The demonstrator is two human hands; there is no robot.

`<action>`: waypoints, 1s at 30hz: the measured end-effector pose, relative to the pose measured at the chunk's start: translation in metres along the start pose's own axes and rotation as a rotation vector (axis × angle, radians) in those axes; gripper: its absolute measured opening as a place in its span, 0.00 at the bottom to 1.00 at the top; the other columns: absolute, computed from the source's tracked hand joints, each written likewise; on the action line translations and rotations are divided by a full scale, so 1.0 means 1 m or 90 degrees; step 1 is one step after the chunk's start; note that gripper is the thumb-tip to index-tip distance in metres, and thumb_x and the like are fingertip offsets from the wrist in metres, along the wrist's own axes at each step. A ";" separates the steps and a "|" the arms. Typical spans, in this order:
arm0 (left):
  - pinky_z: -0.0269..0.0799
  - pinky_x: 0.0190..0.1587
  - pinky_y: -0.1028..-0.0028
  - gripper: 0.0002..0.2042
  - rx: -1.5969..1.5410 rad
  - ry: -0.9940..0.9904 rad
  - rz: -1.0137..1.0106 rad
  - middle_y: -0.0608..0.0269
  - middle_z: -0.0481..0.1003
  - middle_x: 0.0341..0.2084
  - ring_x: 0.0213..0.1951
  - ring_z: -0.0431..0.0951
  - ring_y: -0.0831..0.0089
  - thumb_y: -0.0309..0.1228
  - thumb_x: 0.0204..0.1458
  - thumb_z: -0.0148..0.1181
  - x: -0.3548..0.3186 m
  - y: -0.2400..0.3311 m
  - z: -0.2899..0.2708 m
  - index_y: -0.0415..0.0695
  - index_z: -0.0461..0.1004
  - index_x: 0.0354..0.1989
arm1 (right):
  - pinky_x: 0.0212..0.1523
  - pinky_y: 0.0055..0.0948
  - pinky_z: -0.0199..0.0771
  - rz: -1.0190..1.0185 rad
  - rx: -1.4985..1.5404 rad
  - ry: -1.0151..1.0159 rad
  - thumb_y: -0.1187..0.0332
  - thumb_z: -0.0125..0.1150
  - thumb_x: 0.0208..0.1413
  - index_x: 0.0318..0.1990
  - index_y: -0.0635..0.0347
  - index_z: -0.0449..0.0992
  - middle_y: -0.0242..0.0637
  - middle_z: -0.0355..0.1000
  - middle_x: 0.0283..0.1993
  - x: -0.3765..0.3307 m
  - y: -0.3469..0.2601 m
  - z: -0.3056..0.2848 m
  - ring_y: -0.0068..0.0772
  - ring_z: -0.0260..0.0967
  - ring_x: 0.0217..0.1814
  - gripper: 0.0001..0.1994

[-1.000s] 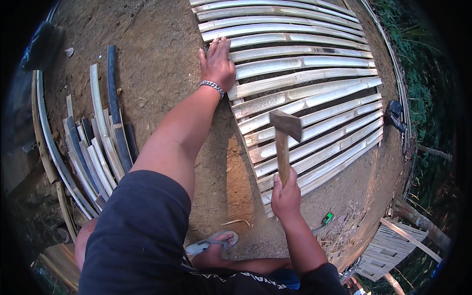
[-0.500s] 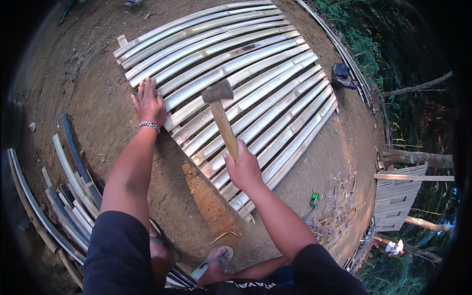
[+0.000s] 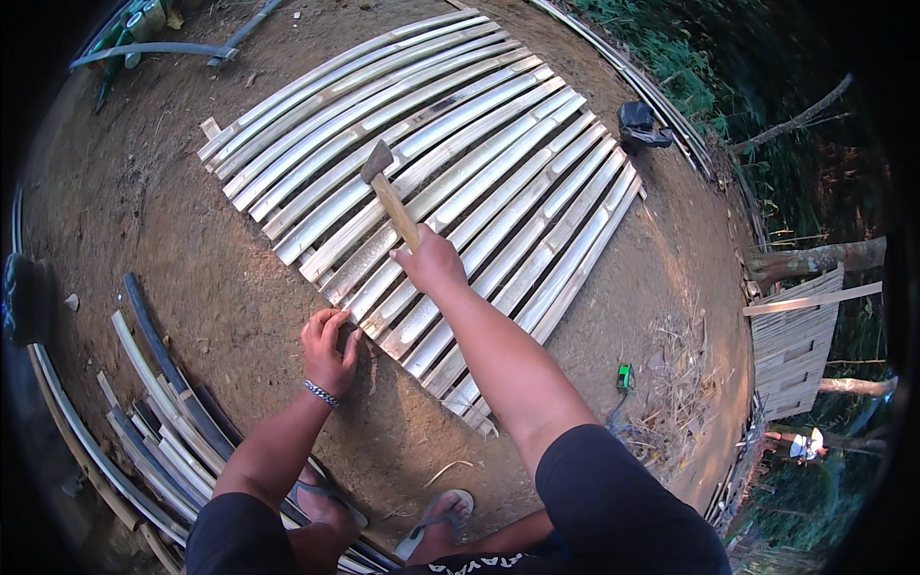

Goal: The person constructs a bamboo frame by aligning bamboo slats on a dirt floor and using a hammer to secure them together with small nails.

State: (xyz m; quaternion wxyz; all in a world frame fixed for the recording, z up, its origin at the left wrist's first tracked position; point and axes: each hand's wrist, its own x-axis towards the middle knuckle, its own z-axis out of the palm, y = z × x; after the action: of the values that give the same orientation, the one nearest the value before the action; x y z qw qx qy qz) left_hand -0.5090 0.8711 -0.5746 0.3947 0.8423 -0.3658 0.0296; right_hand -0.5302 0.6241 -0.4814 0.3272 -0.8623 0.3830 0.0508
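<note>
My right hand (image 3: pixel 428 263) grips the wooden handle of a hatchet (image 3: pixel 386 185), whose metal head points up and away over a mat of split bamboo slats (image 3: pixel 498 153) laid side by side on the dirt. My left hand (image 3: pixel 328 347), with a bead bracelet on its wrist, rests on the ground at the near end of the slats, fingers touching the end of one strip. Both feet in flip-flops (image 3: pixel 436 522) show at the bottom edge.
A pile of loose bamboo strips (image 3: pixel 144 412) lies at lower left. A black bag (image 3: pixel 640 123) sits at the mat's far right edge. A small green object (image 3: pixel 625 376) lies on the dirt to the right, near dry grass. Another woven panel (image 3: pixel 795 326) stands far right.
The view has swung, so the mat now lies higher and more slanted. My left hand has come off the slats' upper side down to their near end. The hatchet stays in my right hand.
</note>
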 end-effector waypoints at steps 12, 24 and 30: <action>0.63 0.60 0.58 0.18 0.011 0.079 -0.021 0.58 0.78 0.46 0.49 0.76 0.59 0.32 0.53 0.67 -0.003 -0.005 0.018 0.47 0.76 0.53 | 0.56 0.45 0.74 -0.034 -0.013 -0.025 0.51 0.69 0.54 0.67 0.59 0.64 0.56 0.76 0.52 0.007 0.013 0.003 0.55 0.75 0.55 0.37; 0.63 0.59 0.59 0.20 0.033 0.084 -0.010 0.61 0.78 0.45 0.48 0.76 0.61 0.31 0.52 0.67 -0.002 -0.002 0.017 0.49 0.75 0.55 | 0.56 0.41 0.75 -0.067 -0.038 -0.071 0.48 0.76 0.45 0.61 0.61 0.68 0.54 0.77 0.50 0.022 0.017 -0.009 0.52 0.76 0.53 0.39; 0.63 0.59 0.59 0.20 0.032 0.082 -0.008 0.61 0.77 0.45 0.48 0.75 0.61 0.31 0.52 0.67 -0.001 0.000 0.015 0.49 0.75 0.55 | 0.54 0.41 0.75 -0.080 -0.043 -0.062 0.50 0.75 0.46 0.59 0.61 0.71 0.54 0.78 0.47 0.026 0.018 -0.007 0.53 0.77 0.50 0.36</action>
State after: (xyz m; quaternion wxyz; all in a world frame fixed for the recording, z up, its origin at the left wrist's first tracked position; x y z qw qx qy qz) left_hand -0.5130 0.8617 -0.5852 0.3964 0.8505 -0.3337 0.0905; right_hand -0.5256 0.5945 -0.4947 0.3187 -0.8917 0.3101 0.0850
